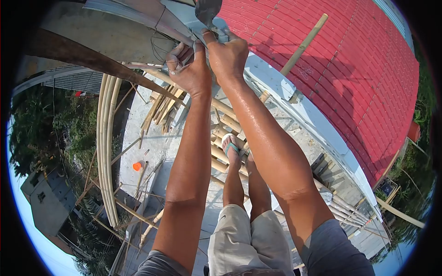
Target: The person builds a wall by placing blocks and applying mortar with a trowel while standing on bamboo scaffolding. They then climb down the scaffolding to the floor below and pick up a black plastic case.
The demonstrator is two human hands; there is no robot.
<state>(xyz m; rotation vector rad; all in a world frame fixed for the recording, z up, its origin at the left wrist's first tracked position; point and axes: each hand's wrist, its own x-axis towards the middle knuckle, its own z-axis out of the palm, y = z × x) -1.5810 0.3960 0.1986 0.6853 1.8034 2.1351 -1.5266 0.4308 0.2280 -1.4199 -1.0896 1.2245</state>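
Observation:
Both arms reach toward the top of the view. My right hand (226,53) is closed round the handle of a trowel, whose dark blade (208,10) points up beyond the fingers. Just left of it, my left hand (191,69) has its fingers bent at the edge of a grey panel (177,27); the thumb points up. Whether those fingers grip the panel cannot be made out. Thin wire (160,47) hangs beside the left hand. The two hands are very close together.
Bamboo poles (230,123) lie under my sandalled foot (229,143), high above a concrete floor. A red roof (340,69) spreads to the right behind a pale ledge (313,112). A dark beam (92,57) crosses the upper left; upright bamboo (107,152) stands left. An orange object (137,166) lies below.

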